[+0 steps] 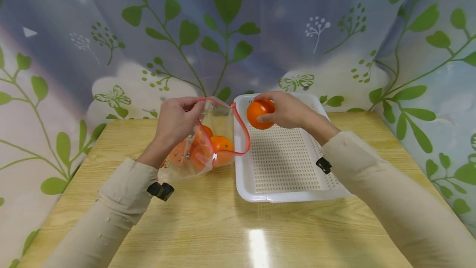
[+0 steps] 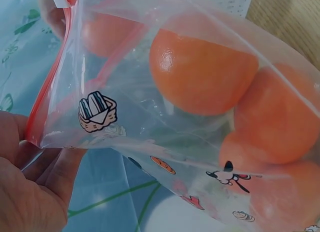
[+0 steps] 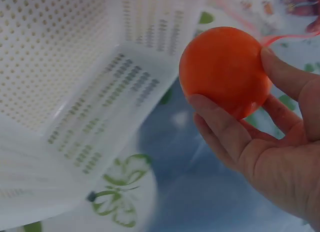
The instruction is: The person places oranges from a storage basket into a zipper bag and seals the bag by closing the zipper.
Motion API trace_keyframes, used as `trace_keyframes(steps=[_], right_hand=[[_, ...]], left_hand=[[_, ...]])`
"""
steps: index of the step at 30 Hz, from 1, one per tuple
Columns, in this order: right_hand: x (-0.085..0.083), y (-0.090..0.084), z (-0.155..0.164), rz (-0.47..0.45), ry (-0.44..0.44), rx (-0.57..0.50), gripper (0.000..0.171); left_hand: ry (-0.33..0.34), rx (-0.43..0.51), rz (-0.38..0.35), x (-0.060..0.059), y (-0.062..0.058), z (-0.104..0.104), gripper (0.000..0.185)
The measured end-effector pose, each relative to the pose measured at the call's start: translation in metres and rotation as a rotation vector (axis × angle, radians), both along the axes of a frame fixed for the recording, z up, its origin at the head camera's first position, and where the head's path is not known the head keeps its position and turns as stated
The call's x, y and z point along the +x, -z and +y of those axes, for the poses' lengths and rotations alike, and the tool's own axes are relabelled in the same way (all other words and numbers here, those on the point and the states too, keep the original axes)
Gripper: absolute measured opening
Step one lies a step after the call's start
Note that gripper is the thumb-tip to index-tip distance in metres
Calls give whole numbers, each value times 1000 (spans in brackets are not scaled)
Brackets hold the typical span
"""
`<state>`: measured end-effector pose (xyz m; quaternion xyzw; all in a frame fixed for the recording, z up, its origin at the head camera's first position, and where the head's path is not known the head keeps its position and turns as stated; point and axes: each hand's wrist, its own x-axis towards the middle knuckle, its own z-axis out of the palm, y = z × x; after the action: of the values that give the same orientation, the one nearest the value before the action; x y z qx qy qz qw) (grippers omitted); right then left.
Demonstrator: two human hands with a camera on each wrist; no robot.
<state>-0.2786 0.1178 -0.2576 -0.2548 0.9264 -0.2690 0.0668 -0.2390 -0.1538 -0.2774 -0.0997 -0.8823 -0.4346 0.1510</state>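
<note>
My left hand (image 1: 177, 120) pinches the red-edged rim of a clear zip bag (image 1: 189, 168) and its mouth gapes toward the right. Several oranges (image 1: 222, 146) lie inside the bag; the left wrist view shows them bunched behind the printed plastic (image 2: 205, 67). In my right hand (image 1: 288, 108) is another orange (image 1: 257, 116), gripped between thumb and fingers. This orange (image 3: 225, 72) is above the far left part of a white perforated basket (image 1: 282, 164), a little right of the bag's mouth.
The basket stands on a light wooden table (image 1: 208, 226), close against the bag's right side. Behind the table hangs a curtain (image 1: 275, 32) with leaves and butterflies. Dark straps (image 1: 160, 191) sit on both sleeves.
</note>
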Motion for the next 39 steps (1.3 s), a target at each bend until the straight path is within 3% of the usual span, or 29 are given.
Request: trace_keyframes(steps=[7, 14, 27, 34, 39], right_hand=[[26, -14, -21, 16, -58, -50, 54], [41, -13, -47, -16, -86, -200, 54], [39, 18, -76, 13, -95, -311, 51], [37, 22, -79, 1, -71, -303, 51], [37, 23, -81, -53, -62, -383, 41]], left_hand=[[-30, -6, -7, 2, -3, -2, 30], [-41, -30, -6, 4, -4, -4, 31], [-12, -76, 28, 3, -6, 0, 31], [-29, -169, 72, 2, -9, 4, 30], [-50, -232, 132, 1, -12, 5, 28]])
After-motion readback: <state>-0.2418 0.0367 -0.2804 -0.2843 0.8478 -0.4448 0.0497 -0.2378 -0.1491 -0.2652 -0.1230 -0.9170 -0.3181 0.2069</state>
